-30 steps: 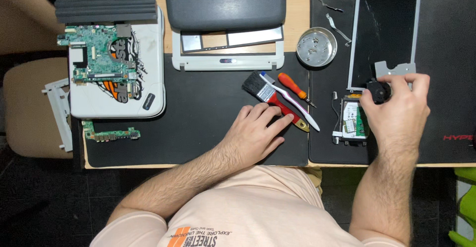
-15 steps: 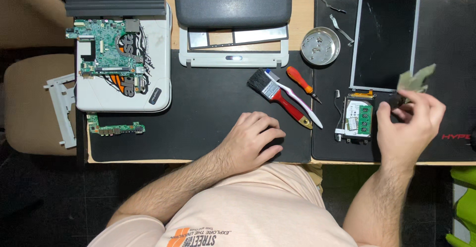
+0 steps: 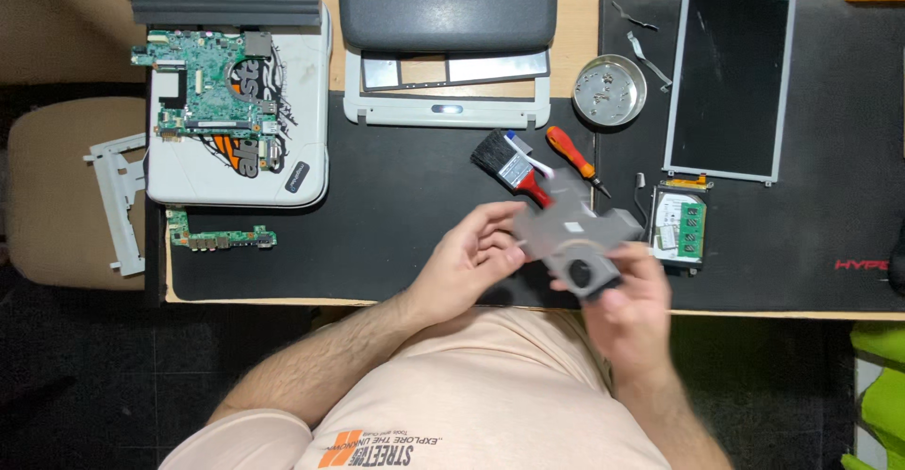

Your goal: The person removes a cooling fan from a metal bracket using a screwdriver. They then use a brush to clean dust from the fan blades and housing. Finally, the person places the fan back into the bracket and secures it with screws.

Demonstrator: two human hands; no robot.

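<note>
Both hands, left hand (image 3: 471,258) and right hand (image 3: 627,305), grasp one grey fan bracket (image 3: 575,230) above the desk's (image 3: 575,32) front edge, motion-blurred and partly covered by fingers, with one paintbrush (image 3: 509,166), one screwdriver (image 3: 573,157), one screw dish (image 3: 610,90) and two circuit boards (image 3: 209,88) behind.
</note>
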